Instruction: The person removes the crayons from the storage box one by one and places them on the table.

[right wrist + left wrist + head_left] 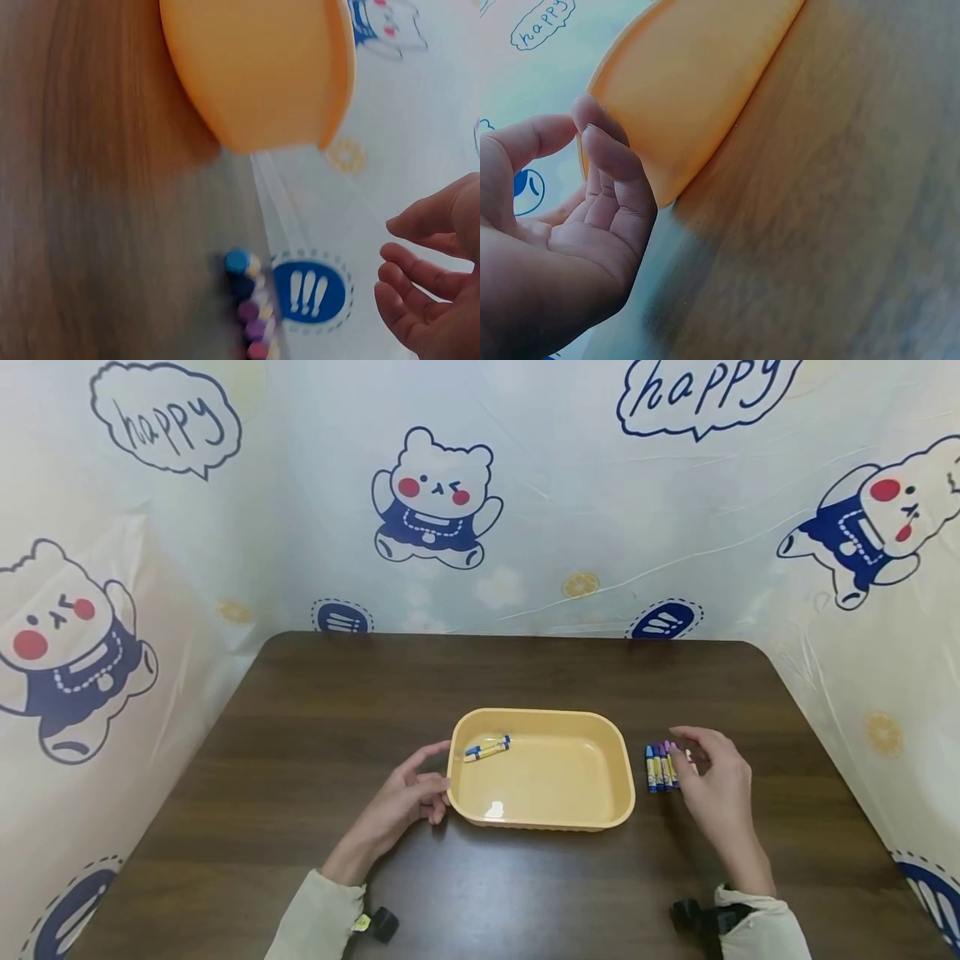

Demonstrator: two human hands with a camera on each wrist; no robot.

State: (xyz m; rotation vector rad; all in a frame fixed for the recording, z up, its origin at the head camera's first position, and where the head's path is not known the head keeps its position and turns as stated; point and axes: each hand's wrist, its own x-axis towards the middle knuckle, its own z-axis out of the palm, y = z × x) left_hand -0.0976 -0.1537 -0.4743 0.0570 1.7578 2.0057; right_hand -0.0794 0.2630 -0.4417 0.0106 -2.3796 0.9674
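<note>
A yellow plastic basin (555, 817) stands mid-table, with two blue-and-yellow crayons (487, 748) lying at its left end. My left hand (401, 802) touches the basin's left rim, index finger extended and the other fingers loosely bent. The left wrist view shows its fingertips (592, 120) right at the rim. To the right of the basin, my right hand (716, 789) is over a row of several crayons (660, 768), partly covering its right end. In the right wrist view, the thumb and fingers are apart with nothing between them; the crayons' blue, purple and pink ends (253, 315) show beside the hand.
A dark brown wooden table (360, 693) with rounded back corners bears everything. Behind and on both sides hangs a pale sheet (540, 527) printed with bears and "happy" bubbles. Small black devices (384, 925) are strapped at both wrists over light sleeves.
</note>
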